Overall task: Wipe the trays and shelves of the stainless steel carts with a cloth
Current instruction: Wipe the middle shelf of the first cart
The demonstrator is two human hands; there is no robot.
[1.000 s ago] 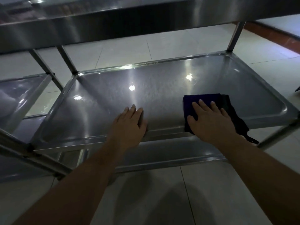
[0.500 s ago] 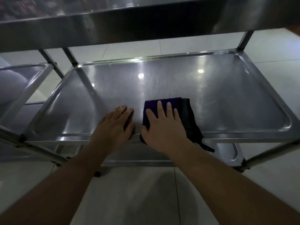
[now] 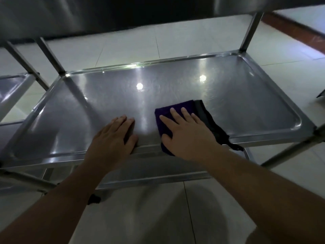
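far left: a 2nd cart sits just beside this one, only a corner of its tray showing. it's not the one being worked on.

middle shelf of the near cart is the job in hand, a shallow steel tray w/ raised rim and rounded corners. lights glare off it, so can't tell which parts are done vs not.

left hand lies flat on the near edge, fingers straight and together, thumb at the rim, holding nothing. looks like it's bracing the cart. good idea imo: keep weight on it so the cart doesn't roll while the other hand pushes.

right hand presses flat on the cloth, fingers spread and straight, not curled round it. cloth is dark purple/black, folded, at the near edge right of centre, its tail draped over the rim w/ a loose end hanging off.

to do it well, prob: keep palm pressure even, run long overlapping passes across the tray, work near edge to far edge, get into the rim groove and corners where grime sits. tuck the hanging end so it doesn't snag.

below: a lower shelf shows under the near rim. above: top shelf overhangs. right: tiled floor.
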